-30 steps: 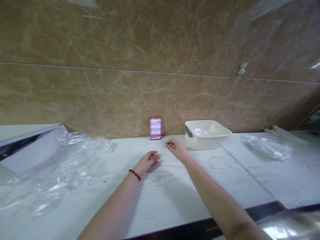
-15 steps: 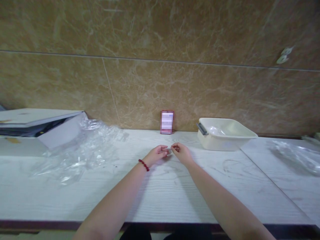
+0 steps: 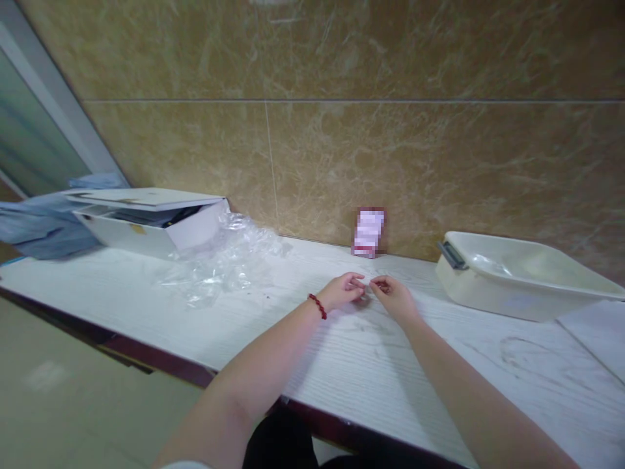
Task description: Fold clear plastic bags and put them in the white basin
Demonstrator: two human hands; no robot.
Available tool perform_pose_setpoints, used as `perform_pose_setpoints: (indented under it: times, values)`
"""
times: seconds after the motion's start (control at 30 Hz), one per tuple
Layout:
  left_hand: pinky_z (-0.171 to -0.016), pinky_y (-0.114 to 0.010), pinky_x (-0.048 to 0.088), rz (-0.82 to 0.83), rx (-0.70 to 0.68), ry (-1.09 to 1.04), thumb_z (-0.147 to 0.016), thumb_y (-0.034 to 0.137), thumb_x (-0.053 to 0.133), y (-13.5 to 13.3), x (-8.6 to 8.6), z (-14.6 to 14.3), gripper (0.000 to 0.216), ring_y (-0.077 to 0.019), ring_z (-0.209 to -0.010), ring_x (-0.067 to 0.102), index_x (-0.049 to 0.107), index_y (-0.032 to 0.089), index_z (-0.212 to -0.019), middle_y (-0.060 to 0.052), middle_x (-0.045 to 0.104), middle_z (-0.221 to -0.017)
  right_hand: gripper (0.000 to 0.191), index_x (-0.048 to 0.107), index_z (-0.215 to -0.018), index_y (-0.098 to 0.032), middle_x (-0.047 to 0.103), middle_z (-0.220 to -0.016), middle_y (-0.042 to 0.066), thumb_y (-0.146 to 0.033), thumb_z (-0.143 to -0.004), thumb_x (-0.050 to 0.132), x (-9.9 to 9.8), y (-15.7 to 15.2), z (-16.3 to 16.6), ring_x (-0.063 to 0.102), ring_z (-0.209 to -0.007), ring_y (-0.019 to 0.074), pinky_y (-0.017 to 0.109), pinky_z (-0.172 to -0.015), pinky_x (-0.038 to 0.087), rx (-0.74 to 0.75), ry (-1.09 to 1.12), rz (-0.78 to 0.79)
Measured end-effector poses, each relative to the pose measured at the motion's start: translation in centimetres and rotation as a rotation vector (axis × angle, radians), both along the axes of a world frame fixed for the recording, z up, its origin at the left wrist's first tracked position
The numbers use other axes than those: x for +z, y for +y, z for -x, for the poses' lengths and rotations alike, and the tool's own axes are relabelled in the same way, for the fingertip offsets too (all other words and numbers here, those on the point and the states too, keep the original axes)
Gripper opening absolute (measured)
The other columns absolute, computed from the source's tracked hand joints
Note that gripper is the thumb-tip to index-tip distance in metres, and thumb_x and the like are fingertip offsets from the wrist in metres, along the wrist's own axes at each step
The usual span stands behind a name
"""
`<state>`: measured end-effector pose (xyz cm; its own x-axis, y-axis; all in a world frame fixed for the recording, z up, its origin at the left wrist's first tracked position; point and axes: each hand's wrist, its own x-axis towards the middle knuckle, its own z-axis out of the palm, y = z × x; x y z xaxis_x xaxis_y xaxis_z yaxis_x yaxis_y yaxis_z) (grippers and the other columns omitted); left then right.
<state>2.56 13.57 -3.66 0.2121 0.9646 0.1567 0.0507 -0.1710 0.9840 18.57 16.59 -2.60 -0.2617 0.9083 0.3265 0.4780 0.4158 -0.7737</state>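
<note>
My left hand (image 3: 344, 291) is low over the white wood-grain table (image 3: 312, 365), its fingers loosely bent and apart, with nothing visible in them. Around that wrist is a red beaded bracelet (image 3: 317, 306). Just to the right, my right hand (image 3: 394, 298) has thumb and fingertips drawn together in a pinch. Whatever is between those fingertips, if anything, is too small to make out. A small gap separates the two hands. Behind them a phone-like rectangle (image 3: 370, 232), its face blurred out, leans upright against the wall.
To the right stands a cream plastic bin (image 3: 508, 296) with a grey latch. Crumpled clear plastic wrap (image 3: 219, 267) lies at left beside a white box (image 3: 195, 228) with its lid ajar. Blue cloth (image 3: 53, 225) is at the far left. A brown marble wall (image 3: 317, 163) backs the table.
The view has swung left, bringing the blue cloth, a door frame and the floor into sight. Both hands keep nearly the same pose and place on the table.
</note>
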Motion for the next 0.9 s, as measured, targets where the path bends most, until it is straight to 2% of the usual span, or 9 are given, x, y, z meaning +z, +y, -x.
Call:
perform_pose_setpoints:
  times: [0.23, 0.4, 0.5, 0.6, 0.67, 0.8, 0.9]
  values:
    - [-0.065, -0.024, 0.046, -0.128, 0.13, 0.289, -0.073, 0.017, 0.049, -0.7, 0.4, 0.4, 0.034, -0.0105, -0.073, 0.057, 0.046, 0.014, -0.107, -0.008, 0.058, -0.093, 0.022, 0.058, -0.076, -0.018, 0.061, -0.068, 0.002, -0.036, -0.067, 0.051, -0.2, 0.2, -0.2, 0.055, -0.06, 0.013, 0.026, -0.058, 0.042, -0.01, 0.003, -0.004]
    - [-0.071, -0.024, 0.045, -0.119, 0.186, 0.474, -0.074, 0.018, 0.047, -1.4, 1.1, 0.6, 0.035, -0.0122, -0.082, 0.057, 0.046, 0.01, -0.108, -0.011, 0.058, -0.099, 0.023, 0.059, -0.076, -0.018, 0.061, -0.067, 0.002, -0.037, -0.067, 0.05, -0.1, 0.1, -0.5, 0.054, -0.059, 0.0127, 0.026, -0.058, 0.042, 0.004, -0.003, -0.012]
    - [-0.07, -0.025, 0.046, -0.081, 0.176, 0.557, -0.073, 0.02, 0.048, -1.7, 1.6, 1.5, 0.038, -0.0141, -0.085, 0.057, 0.045, 0.01, -0.11, -0.013, 0.058, -0.101, 0.023, 0.059, -0.076, -0.018, 0.061, -0.068, 0.002, -0.038, -0.067, 0.05, -0.1, 0.2, -0.6, 0.054, -0.06, 0.0128, 0.026, -0.059, 0.042, 0.011, -0.013, -0.015]
    - [-0.069, -0.025, 0.046, -0.036, 0.132, 0.681, -0.069, 0.018, 0.052, -2.4, 2.5, 3.6, 0.037, -0.0153, -0.082, 0.059, 0.05, 0.01, -0.106, -0.012, 0.061, -0.098, 0.022, 0.059, -0.075, -0.018, 0.06, -0.067, 0.002, -0.037, -0.067, 0.05, 0.0, 0.1, -0.7, 0.054, -0.06, 0.0129, 0.026, -0.059, 0.042, 0.014, -0.042, -0.026]
    - [-0.074, -0.025, 0.044, -0.034, 0.126, 0.764, -0.069, 0.017, 0.051, -3.3, 3.3, 5.6, 0.036, -0.0153, -0.086, 0.058, 0.052, 0.013, -0.104, -0.01, 0.061, -0.099, 0.022, 0.059, -0.075, -0.018, 0.06, -0.067, 0.002, -0.037, -0.067, 0.049, 0.1, 0.0, -0.7, 0.054, -0.059, 0.0127, 0.026, -0.059, 0.042, 0.017, -0.051, -0.036]
    - [-0.087, -0.031, 0.037, -0.052, 0.202, 0.923, -0.069, 0.019, 0.047, -6.4, 4.8, 10.0, 0.036, -0.0202, -0.098, 0.052, 0.055, 0.014, -0.104, -0.01, 0.058, -0.106, 0.022, 0.058, -0.075, -0.018, 0.06, -0.066, 0.002, -0.036, -0.067, 0.049, 0.3, -0.3, -0.6, 0.054, -0.058, 0.0125, 0.025, -0.057, 0.042, 0.021, -0.042, -0.038]
    - [-0.092, -0.037, 0.03, -0.067, 0.294, 1.025, -0.071, 0.021, 0.043, -9.2, 5.1, 13.4, 0.038, -0.0243, -0.105, 0.047, 0.055, 0.011, -0.105, -0.012, 0.055, -0.111, 0.021, 0.058, -0.075, -0.018, 0.06, -0.066, 0.002, -0.035, -0.068, 0.049, 0.3, -0.4, -0.4, 0.054, -0.058, 0.0123, 0.025, -0.057, 0.041, 0.032, -0.039, -0.044]
